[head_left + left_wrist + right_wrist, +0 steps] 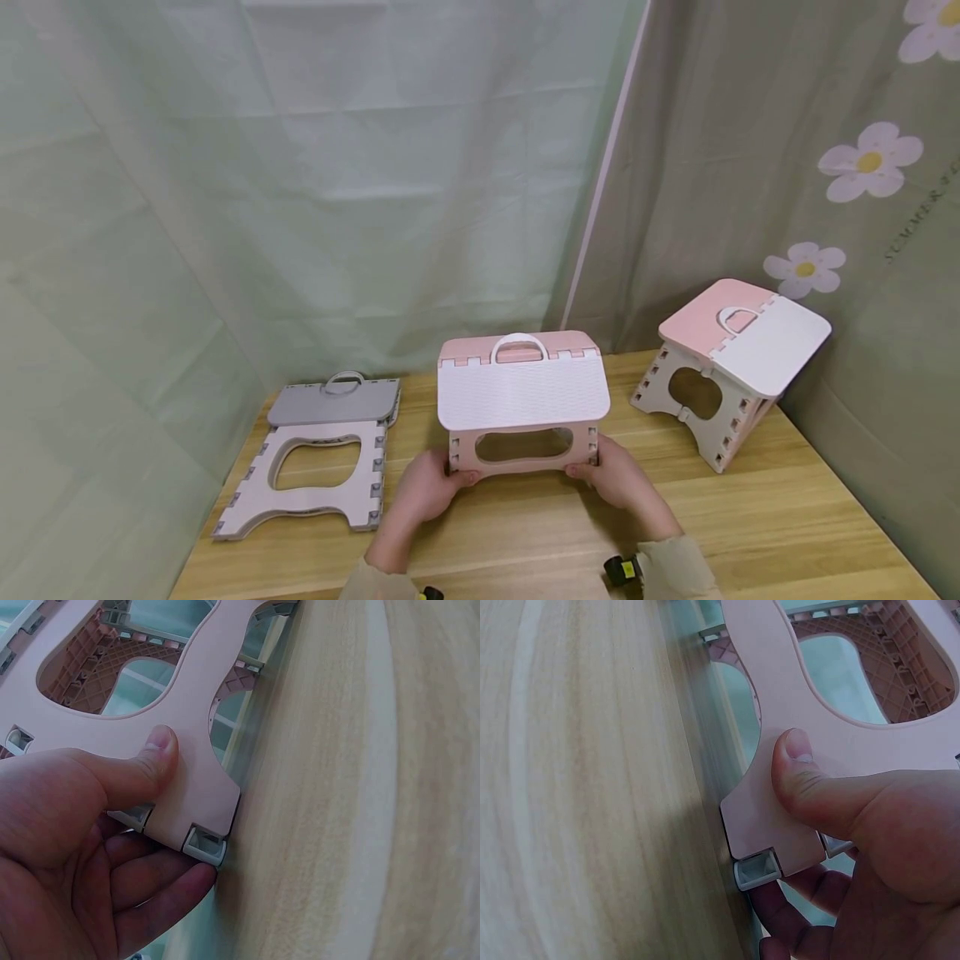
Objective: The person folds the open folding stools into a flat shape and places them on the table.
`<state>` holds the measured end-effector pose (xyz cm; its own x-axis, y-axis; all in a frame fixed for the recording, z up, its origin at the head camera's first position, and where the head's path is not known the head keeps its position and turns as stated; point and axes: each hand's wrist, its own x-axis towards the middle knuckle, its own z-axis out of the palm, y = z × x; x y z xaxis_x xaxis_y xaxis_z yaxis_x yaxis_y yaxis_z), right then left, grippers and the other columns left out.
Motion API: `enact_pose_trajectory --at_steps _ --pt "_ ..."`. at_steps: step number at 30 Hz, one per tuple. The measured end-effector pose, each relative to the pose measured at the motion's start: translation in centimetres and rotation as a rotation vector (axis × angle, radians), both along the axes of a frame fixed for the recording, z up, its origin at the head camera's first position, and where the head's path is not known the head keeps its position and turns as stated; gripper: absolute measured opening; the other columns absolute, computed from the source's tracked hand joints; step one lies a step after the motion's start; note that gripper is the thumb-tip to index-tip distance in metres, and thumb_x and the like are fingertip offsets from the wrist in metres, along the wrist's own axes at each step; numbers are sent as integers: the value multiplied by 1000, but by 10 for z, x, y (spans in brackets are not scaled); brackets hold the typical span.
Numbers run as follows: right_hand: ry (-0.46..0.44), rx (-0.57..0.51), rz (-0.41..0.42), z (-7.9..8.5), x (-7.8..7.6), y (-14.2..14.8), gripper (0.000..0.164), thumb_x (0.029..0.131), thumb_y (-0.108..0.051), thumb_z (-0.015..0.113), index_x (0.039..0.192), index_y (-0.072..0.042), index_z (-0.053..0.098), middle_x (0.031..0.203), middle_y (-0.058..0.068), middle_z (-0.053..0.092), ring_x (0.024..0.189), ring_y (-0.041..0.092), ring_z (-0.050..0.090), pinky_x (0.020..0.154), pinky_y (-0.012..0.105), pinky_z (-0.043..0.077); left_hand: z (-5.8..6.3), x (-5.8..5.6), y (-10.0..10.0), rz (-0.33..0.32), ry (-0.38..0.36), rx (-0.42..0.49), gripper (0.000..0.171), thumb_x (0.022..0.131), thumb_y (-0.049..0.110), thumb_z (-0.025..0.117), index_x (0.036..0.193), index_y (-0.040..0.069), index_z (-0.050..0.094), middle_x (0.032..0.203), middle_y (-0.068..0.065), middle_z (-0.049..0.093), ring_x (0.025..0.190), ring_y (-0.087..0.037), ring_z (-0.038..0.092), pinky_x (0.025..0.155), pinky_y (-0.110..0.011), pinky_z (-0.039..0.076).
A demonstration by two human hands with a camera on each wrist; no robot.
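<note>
A pink and white folding step stool [523,392] stands unfolded at the middle of the table, its white handle [519,340] raised along the top. My left hand [433,485] grips the lower left corner of its front leg panel, thumb [159,754] on the pink face and fingers curled behind the edge. At the lower right corner my right hand [618,475] holds the same panel, its thumb [799,761] pressed on the front. Both wrist views show the panel's feet right at the wooden surface.
A grey folding stool [333,404] lies folded flat at the left of the wooden table [517,542]. To the right, another pink and white stool [772,342] stands unfolded near the back. Curtains [420,183] hang behind and along both sides.
</note>
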<state>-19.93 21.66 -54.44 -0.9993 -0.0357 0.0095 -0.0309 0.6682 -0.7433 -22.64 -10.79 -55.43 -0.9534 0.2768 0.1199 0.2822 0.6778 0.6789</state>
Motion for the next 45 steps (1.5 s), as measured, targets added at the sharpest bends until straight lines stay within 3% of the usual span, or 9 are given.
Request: enact_pose_trajectory --at_steps 30,39,45 --pt "-19 1 -11 -2 -1 -1 37 95 -19 83 129 -11 69 129 10 71 118 30 63 102 59 48 -1 0 0 2 -18 4 36 90 40 87 97 9 70 79 1 64 69 -16 53 61 -37 46" --pt "-20 3 -5 -2 0 0 35 94 -19 83 126 -12 69 123 7 71 105 25 62 93 53 50 -2 0 0 8 -26 -4 37 90 42 87 95 9 70 76 2 62 67 -16 52 59 -36 44" --pt "-17 -2 -2 -2 -1 0 35 95 -19 83 126 -12 69 123 6 71 105 25 61 93 53 50 -3 -2 0 12 -34 -2 37 90 43 87 95 9 70 76 2 61 66 -16 51 58 -35 42"
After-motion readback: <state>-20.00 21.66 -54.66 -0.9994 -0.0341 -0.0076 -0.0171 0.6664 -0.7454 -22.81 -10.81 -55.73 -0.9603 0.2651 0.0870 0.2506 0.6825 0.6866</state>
